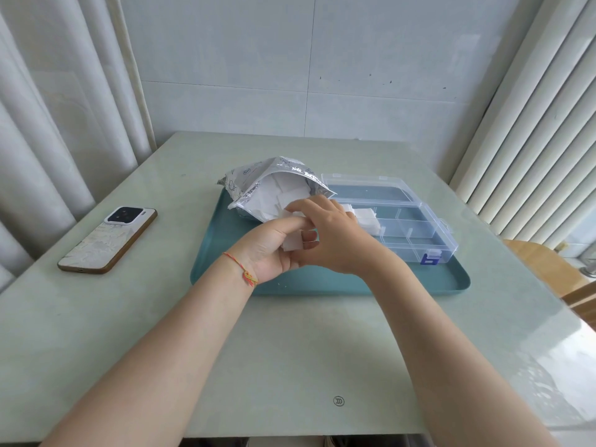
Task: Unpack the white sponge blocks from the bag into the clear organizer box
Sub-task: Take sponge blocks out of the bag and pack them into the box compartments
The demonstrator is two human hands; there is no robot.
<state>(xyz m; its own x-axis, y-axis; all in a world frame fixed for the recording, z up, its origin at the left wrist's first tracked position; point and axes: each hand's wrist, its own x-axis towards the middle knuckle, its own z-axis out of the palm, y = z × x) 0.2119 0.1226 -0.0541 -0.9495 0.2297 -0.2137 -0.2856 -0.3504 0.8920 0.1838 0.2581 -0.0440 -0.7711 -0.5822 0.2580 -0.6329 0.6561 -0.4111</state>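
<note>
Several sponges [364, 217] already lie in the box [419, 235], stacked in the compartments at its left end, just right of centre frame; the cells further right look bare, though clear plastic makes that hard to judge. The lid stands open behind. So I'd say the job is under way but far from finished, because the bag [274, 185] at upper centre is plainly full of white pieces, its silver mouth gaping toward the hands.

Both hands meet at centre frame, over the tray [222, 250] between bag and box. The left hand [267, 250], with a red cord at its wrist, has its fingers curled round a small white block [293, 243]. The right hand [325, 233] lies over it, thumb and fingertips closing on the same block, knuckles up. Whether it's one block or a few pressed together I can't tell; the fingers hide most of it.

My guess is the block is being passed or separated before going into the box.

A phone [108, 240] lies face down at left of frame, well apart from the tray. A few white crumbs dot the tray's near edge.
</note>
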